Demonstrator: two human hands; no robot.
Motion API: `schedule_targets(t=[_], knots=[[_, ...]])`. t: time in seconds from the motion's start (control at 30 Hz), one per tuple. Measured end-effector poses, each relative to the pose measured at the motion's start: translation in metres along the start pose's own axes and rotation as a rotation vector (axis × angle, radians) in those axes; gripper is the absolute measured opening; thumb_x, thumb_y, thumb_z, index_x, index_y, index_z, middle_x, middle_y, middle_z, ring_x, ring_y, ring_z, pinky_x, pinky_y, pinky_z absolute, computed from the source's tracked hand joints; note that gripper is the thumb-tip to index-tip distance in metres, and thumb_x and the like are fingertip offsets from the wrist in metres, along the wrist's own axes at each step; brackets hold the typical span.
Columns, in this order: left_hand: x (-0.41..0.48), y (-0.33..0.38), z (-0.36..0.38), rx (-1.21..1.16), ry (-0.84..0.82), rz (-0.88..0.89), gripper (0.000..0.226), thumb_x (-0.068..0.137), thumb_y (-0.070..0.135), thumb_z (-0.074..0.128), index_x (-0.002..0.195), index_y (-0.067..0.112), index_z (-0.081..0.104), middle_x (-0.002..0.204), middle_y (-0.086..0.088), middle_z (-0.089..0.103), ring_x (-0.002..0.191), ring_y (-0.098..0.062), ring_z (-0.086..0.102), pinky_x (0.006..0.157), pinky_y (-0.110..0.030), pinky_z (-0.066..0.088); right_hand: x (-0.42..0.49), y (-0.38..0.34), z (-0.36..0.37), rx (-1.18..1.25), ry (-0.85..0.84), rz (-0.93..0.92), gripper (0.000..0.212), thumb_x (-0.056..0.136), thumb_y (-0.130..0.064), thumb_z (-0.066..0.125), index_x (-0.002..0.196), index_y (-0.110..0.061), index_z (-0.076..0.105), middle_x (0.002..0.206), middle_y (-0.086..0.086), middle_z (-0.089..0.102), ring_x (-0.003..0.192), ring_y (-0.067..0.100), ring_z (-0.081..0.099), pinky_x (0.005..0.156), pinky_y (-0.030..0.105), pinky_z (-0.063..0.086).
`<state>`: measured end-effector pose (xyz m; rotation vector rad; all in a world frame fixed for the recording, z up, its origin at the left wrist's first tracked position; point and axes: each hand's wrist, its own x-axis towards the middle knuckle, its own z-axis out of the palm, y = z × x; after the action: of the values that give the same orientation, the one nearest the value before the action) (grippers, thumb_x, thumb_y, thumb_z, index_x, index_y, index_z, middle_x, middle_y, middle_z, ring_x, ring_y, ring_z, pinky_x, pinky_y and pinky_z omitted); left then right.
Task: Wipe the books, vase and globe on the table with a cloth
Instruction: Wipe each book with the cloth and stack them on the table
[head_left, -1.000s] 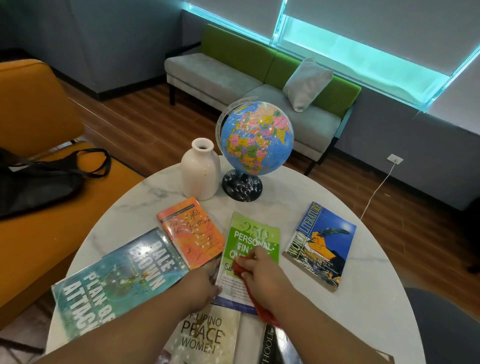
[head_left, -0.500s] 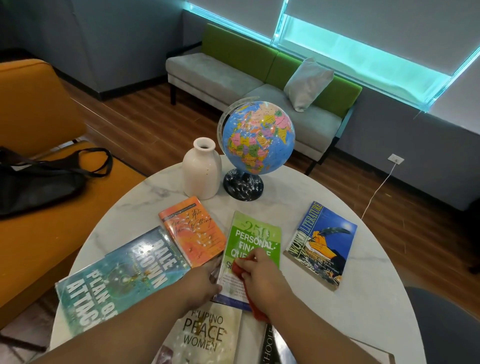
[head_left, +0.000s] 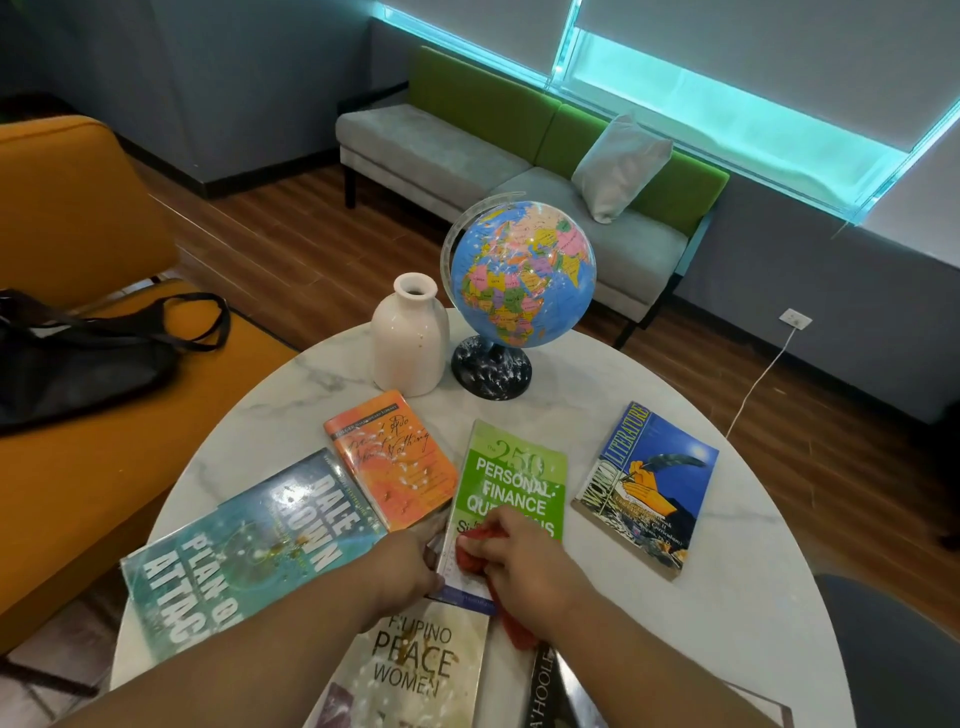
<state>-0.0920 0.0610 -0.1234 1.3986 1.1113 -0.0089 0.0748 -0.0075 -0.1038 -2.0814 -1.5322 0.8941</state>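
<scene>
Several books lie on a round white marble table (head_left: 727, 561). My right hand (head_left: 530, 566) presses a red cloth (head_left: 475, 551) onto the lower part of the green finance book (head_left: 511, 478). My left hand (head_left: 400, 569) holds that book's lower left edge. Around it lie an orange book (head_left: 392, 460), a teal book (head_left: 249, 551), a blue literature book (head_left: 647, 486) and a pale "Peace Women" book (head_left: 415, 670). A white vase (head_left: 408, 338) and a globe (head_left: 522, 273) stand at the table's far side.
An orange chair (head_left: 67, 218) with a black bag (head_left: 78, 353) sits to the left. A grey and green sofa (head_left: 498, 156) with a cushion stands beyond the table. A white cable (head_left: 758, 379) runs to a wall socket at the right. A dark book (head_left: 550, 691) lies at the near edge.
My right hand with the red cloth has slid a little to the left and toward me across the green book's lower part. My left hand stays at the book's edge.
</scene>
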Motion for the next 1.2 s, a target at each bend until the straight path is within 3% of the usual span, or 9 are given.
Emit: schedule_targets(t=[0.17, 0.3, 0.4, 0.5, 0.6, 0.73, 0.9, 1.1, 1.2], knots=[[-0.002, 0.004, 0.003, 0.013, 0.024, 0.006, 0.080, 0.082, -0.001, 0.061, 0.143, 0.044, 0.035, 0.098, -0.002, 0.071, 0.087, -0.018, 0.068, 0.077, -0.031, 0.057, 0.008, 0.000, 0.008, -0.015, 0.075, -0.022, 0.017, 0.084, -0.035, 0.066, 0.090, -0.025, 0.054, 0.092, -0.002, 0.064, 0.078, 0.005, 0.064, 0.070, 0.022, 0.054], [-0.003, 0.004, 0.003, 0.011, 0.023, -0.011, 0.077, 0.085, 0.004, 0.061, 0.144, 0.045, 0.033, 0.103, -0.002, 0.070, 0.090, -0.022, 0.069, 0.081, -0.037, 0.058, -0.002, 0.005, 0.008, -0.113, 0.008, -0.119, 0.013, 0.092, -0.027, 0.063, 0.101, -0.019, 0.059, 0.094, -0.007, 0.058, 0.079, -0.002, 0.058, 0.064, 0.002, 0.039], [-0.002, 0.005, 0.001, 0.022, 0.016, -0.023, 0.074, 0.087, 0.008, 0.061, 0.145, 0.044, 0.033, 0.105, -0.003, 0.070, 0.092, -0.023, 0.069, 0.084, -0.039, 0.058, 0.002, 0.006, 0.001, -0.127, 0.129, -0.102, 0.012, 0.089, -0.023, 0.066, 0.089, -0.016, 0.056, 0.086, -0.004, 0.065, 0.073, 0.002, 0.064, 0.066, 0.019, 0.052], [-0.003, 0.005, 0.000, -0.008, 0.000, 0.008, 0.073, 0.087, 0.004, 0.059, 0.144, 0.043, 0.036, 0.103, -0.006, 0.070, 0.093, -0.025, 0.067, 0.086, -0.040, 0.056, -0.007, 0.000, 0.010, -0.157, 0.033, -0.221, 0.013, 0.092, -0.021, 0.062, 0.104, -0.016, 0.062, 0.106, 0.000, 0.061, 0.091, 0.009, 0.060, 0.076, 0.009, 0.045], [-0.003, 0.005, -0.001, -0.029, -0.023, 0.013, 0.076, 0.085, 0.000, 0.059, 0.144, 0.044, 0.036, 0.103, -0.008, 0.071, 0.094, -0.027, 0.068, 0.086, -0.042, 0.057, -0.009, 0.012, 0.007, -0.358, -0.114, -0.327, 0.025, 0.093, -0.025, 0.058, 0.117, -0.025, 0.066, 0.124, -0.004, 0.053, 0.112, 0.015, 0.051, 0.096, 0.017, 0.039], [-0.005, 0.008, -0.002, -0.003, -0.030, -0.002, 0.079, 0.084, -0.002, 0.055, 0.144, 0.045, 0.034, 0.102, -0.007, 0.071, 0.093, -0.025, 0.068, 0.082, -0.037, 0.058, -0.004, 0.009, 0.002, -0.326, 0.104, -0.211, 0.011, 0.088, -0.027, 0.066, 0.096, -0.023, 0.061, 0.103, -0.003, 0.060, 0.085, 0.007, 0.059, 0.064, 0.004, 0.037], [-0.009, 0.008, -0.003, -0.062, -0.058, 0.015, 0.077, 0.077, -0.005, 0.060, 0.137, 0.039, 0.046, 0.098, -0.011, 0.072, 0.093, -0.030, 0.070, 0.085, -0.048, 0.056, -0.016, 0.010, 0.023, -0.414, -0.102, -0.442, 0.030, 0.094, -0.038, 0.057, 0.124, -0.037, 0.061, 0.129, -0.007, 0.047, 0.115, 0.015, 0.041, 0.101, 0.021, 0.033], [-0.008, 0.010, 0.001, 0.043, -0.001, -0.026, 0.084, 0.083, -0.003, 0.060, 0.148, 0.041, 0.027, 0.102, -0.009, 0.070, 0.093, -0.027, 0.068, 0.084, -0.041, 0.057, -0.010, 0.035, -0.004, -0.423, 0.108, -0.279, 0.020, 0.092, -0.031, 0.060, 0.111, -0.027, 0.065, 0.116, -0.003, 0.054, 0.114, 0.015, 0.052, 0.095, 0.019, 0.041], [-0.007, 0.016, 0.004, 0.152, 0.055, -0.013, 0.078, 0.084, 0.005, 0.062, 0.148, 0.038, 0.030, 0.107, -0.006, 0.069, 0.097, -0.023, 0.066, 0.085, -0.034, 0.056, -0.019, 0.023, -0.005, -0.468, 0.026, -0.284, 0.027, 0.096, -0.029, 0.053, 0.122, -0.027, 0.060, 0.125, -0.002, 0.047, 0.118, 0.020, 0.046, 0.103, 0.025, 0.037]])
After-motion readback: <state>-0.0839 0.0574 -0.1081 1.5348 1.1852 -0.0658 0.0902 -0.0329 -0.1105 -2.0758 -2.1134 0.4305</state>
